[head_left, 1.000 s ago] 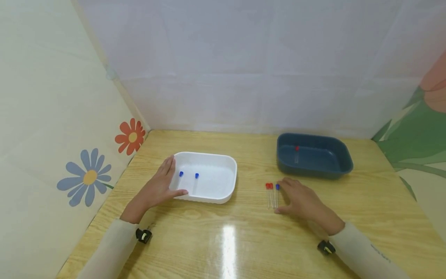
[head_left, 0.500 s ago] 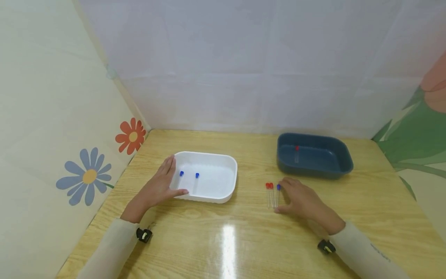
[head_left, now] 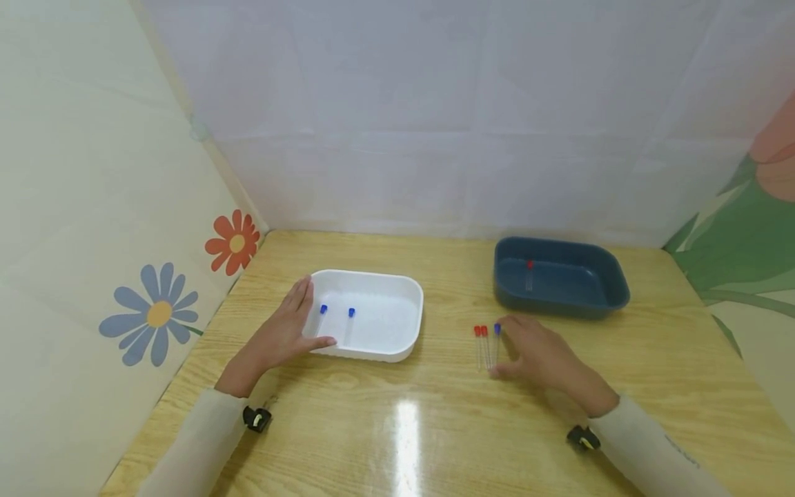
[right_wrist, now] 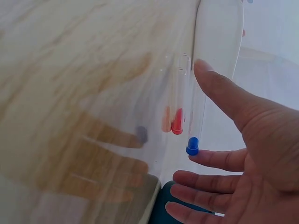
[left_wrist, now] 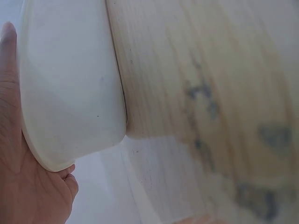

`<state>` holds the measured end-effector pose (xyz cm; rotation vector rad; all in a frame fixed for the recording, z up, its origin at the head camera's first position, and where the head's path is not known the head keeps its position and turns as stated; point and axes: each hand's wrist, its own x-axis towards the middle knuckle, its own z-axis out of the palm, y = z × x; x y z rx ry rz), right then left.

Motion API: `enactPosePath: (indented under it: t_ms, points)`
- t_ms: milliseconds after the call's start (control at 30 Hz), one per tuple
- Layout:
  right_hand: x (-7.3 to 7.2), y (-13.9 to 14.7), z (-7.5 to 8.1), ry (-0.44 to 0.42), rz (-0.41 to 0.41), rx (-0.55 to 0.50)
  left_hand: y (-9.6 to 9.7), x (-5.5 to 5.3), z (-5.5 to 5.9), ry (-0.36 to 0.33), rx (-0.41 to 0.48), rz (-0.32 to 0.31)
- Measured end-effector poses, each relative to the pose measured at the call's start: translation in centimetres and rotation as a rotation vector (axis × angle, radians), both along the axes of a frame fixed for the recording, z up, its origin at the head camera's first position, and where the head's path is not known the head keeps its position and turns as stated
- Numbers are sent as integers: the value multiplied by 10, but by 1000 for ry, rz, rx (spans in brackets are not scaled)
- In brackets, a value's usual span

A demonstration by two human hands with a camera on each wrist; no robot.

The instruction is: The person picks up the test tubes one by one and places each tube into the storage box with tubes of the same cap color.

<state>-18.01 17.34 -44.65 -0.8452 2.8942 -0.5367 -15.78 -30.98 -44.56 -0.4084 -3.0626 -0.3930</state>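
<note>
My left hand (head_left: 282, 338) holds the left end of a white tray (head_left: 391, 317), thumb along the front rim and fingers round the back corner. Inside the tray lie two blue-capped test tubes (head_left: 351, 313). My right hand (head_left: 540, 355) pinches another clear test tube with a blue cap (head_left: 497, 329) lengthwise. In the right wrist view, the index fingertip is at the blue cap (right_wrist: 192, 145) and the thumb (right_wrist: 219, 88) is near the other end; the remaining fingers are spread. Just left of it, two red-capped test tubes (head_left: 481, 331) lie side by side on the table.
A dark blue tray (head_left: 559, 308) stands at the back right, with one red-capped test tube (head_left: 530, 265) inside. The wooden table (head_left: 348, 428) meets a white-covered wall (head_left: 397, 138) at the back. Flower-patterned sheets (head_left: 62, 207) hang at both sides.
The blue-capped test tube in my right hand has shifted slightly right, away from the red-capped ones, and its cap end has risen a little. My left hand has stayed on the white tray.
</note>
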Motion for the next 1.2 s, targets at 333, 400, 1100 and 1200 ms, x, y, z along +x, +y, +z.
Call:
enactPosePath:
  t_ms: [333,400,1100,1200]
  points:
    - [2,-5,10,-17,-24,-7,0,0,1,-8,-6,2]
    - [3,-5,11,-23,-29,-14,-1,0,1,-8,-7,1]
    - [6,-25,24,11,-16,-48,-1,0,1,6,-2,4]
    - [6,-29,25,17,-11,-46,-1,1,1,-7,-5,6]
